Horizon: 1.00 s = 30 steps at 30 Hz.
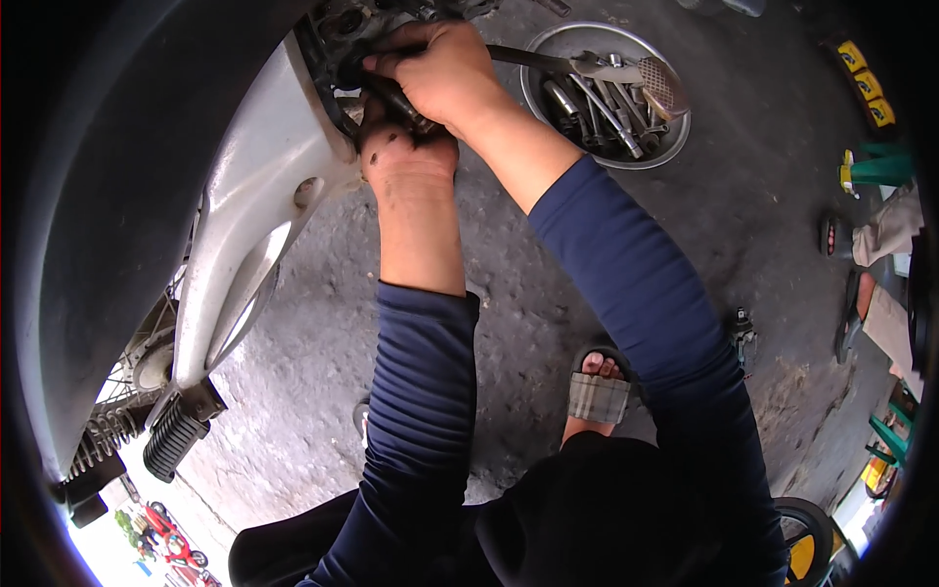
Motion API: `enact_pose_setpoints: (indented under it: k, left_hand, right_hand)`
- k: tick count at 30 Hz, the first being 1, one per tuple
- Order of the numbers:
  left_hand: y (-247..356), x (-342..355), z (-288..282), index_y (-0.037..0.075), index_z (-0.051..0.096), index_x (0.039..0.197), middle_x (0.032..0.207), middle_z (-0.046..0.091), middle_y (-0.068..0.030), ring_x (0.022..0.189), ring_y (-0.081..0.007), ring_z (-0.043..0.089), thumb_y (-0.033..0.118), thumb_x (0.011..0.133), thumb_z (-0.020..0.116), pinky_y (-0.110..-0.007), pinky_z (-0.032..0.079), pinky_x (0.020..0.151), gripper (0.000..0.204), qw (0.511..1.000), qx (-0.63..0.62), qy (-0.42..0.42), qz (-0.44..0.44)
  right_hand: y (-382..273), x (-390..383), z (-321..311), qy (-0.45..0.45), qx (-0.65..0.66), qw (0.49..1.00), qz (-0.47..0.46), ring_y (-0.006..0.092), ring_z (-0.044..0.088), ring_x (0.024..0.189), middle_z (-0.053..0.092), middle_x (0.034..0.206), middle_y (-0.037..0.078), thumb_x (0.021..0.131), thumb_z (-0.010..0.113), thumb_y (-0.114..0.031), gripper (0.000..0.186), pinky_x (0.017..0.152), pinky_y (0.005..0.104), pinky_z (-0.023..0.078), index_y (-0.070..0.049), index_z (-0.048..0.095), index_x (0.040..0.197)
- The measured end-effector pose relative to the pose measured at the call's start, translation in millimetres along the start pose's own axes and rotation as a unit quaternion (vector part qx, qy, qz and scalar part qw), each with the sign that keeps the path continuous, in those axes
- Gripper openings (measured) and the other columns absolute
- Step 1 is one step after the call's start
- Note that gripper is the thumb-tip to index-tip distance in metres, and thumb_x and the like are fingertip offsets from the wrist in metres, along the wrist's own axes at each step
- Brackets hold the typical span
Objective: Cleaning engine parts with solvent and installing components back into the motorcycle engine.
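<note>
Has both hands together just left of the round metal bowl [628, 164], at the dark parts of a motorcycle [127, 166]. Holds the right hand [448, 73] on the side nearer the bowl, knuckles upward, fingers bent over a dark cylindrical part [396, 98]; cannot tell whether clamped on it, most of the tips being hidden. Holds the left hand [406, 152] just below, farther from the bowl, with dark spots near the wrist; cannot tell the state of its fingers, mostly out of sight behind that part. Finds the dark cylindrical part left of the bowl, tilted, between the two hands. Sees a dark lever [528, 59] reaching from behind the right hand out over the bowl, toward a textured pedal pad [662, 88] above the bowl's right side. Sees metal tools [611, 108] heaped inside the bowl. Well left of the bowl, sees a silver frame piece [259, 147] and, lower, a black ribbed footpeg [176, 437]. Has a sandaled foot [599, 386] on the grey floor [528, 284] below the bowl.
</note>
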<state>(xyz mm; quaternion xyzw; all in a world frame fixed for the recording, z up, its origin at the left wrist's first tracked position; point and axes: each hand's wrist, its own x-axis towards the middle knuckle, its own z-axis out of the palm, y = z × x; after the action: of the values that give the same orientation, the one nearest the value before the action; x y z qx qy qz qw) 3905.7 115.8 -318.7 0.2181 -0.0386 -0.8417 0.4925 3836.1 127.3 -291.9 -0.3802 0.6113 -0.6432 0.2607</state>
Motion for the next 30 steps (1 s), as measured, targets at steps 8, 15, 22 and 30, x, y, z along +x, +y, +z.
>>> enact_pose_setpoints:
  k: [8, 15, 22, 30]
  left_hand:
    - [1, 13, -11, 0.011, 0.055, 0.123, 0.121, 0.06, -0.0074, 0.111, -0.0224, 0.057, 0.029, 0.102, 0.034, -0.036, 0.046, 0.097, 0.035, 1.0, -0.001, -0.01, 0.012]
    - [-24, -20, -10, 0.001, 0.054, 0.113, 0.106, 0.061, -0.0104, 0.09, -0.0191, 0.06, 0.013, 0.095, 0.037, -0.029, 0.05, 0.074, 0.028, 0.971, 0.178, 0.05, 0.153]
    - [-7, -26, -14, 0.003, 0.056, 0.103, 0.09, 0.06, -0.0046, 0.069, -0.0119, 0.055, 0.011, 0.093, 0.042, -0.023, 0.037, 0.051, 0.019, 0.948, 0.258, 0.039, 0.182]
    - [1, -23, -26, 0.008, 0.059, 0.097, 0.077, 0.053, 0.0044, 0.058, -0.0047, 0.041, 0.017, 0.093, 0.049, -0.021, 0.03, 0.047, 0.014, 0.952, 0.247, -0.034, 0.18]
  right_hand:
    - [10, 9, 7, -0.004, -0.031, 0.998, -0.048, 0.0257, 0.069, 0.079, 0.071, 0.081, 0.014, 0.061, 0.084, -0.022, 0.03, 0.077, 0.0327, 0.053, -0.006, 0.075, 0.084]
    - [-6, 4, -4, -0.009, 0.07, 0.995, 0.067, 0.0194, 0.067, 0.077, 0.072, 0.086, 0.015, 0.071, 0.078, -0.007, 0.022, 0.074, 0.0293, 0.051, 0.005, 0.071, 0.089]
    - [-12, 1, 5, -0.023, 0.098, 0.991, 0.086, 0.0206, 0.065, 0.071, 0.071, 0.082, 0.016, 0.072, 0.077, -0.006, 0.021, 0.068, 0.0309, 0.05, 0.006, 0.07, 0.087]
    - [-11, 2, 10, -0.022, 0.057, 0.997, 0.053, 0.023, 0.065, 0.069, 0.069, 0.077, 0.018, 0.07, 0.076, -0.009, 0.023, 0.066, 0.0326, 0.05, 0.007, 0.069, 0.085]
